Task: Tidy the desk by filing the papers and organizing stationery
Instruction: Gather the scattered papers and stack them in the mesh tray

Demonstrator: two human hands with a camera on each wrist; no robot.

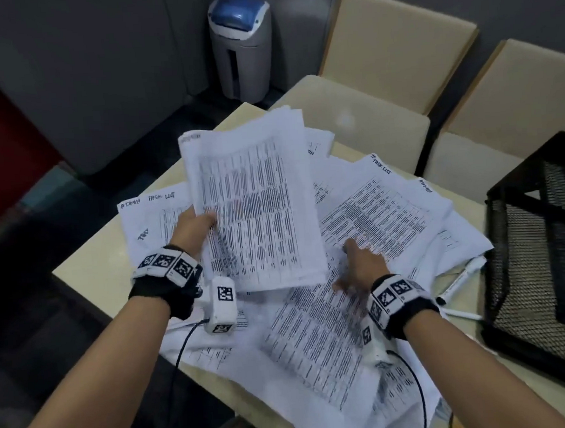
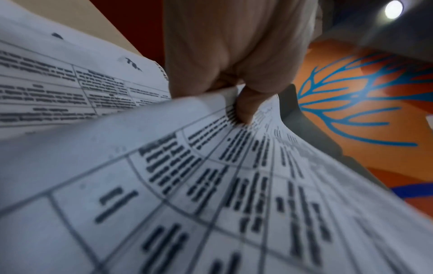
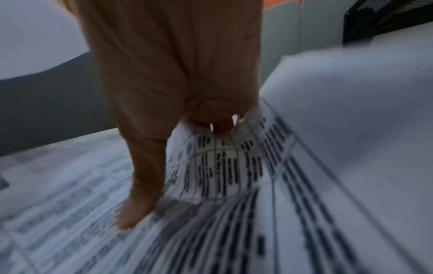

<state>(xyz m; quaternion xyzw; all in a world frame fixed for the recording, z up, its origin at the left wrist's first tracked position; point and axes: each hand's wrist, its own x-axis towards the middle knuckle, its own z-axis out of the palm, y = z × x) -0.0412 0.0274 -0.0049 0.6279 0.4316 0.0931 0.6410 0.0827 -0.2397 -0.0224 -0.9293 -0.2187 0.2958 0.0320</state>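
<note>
Printed table sheets (image 1: 374, 215) lie scattered in an overlapping heap over the cream desk (image 1: 89, 272). My left hand (image 1: 195, 222) grips a thick stack of sheets (image 1: 251, 209) by its left edge and holds it tilted above the heap. In the left wrist view the thumb (image 2: 243, 109) presses on top of that stack (image 2: 187, 185). My right hand (image 1: 360, 265) lies on the loose sheets just right of the stack, blurred by motion. Its thumb (image 3: 140, 185) is spread out and touches a sheet (image 3: 222, 166) that bulges up under the fingers.
A black mesh tray (image 1: 540, 231) stands at the desk's right side. White markers (image 1: 457, 282) and a pen (image 1: 462, 315) lie half under the sheets beside it. Two beige chairs (image 1: 396, 41) are behind the desk, and a grey bin with a blue lid (image 1: 241, 47) stands on the floor.
</note>
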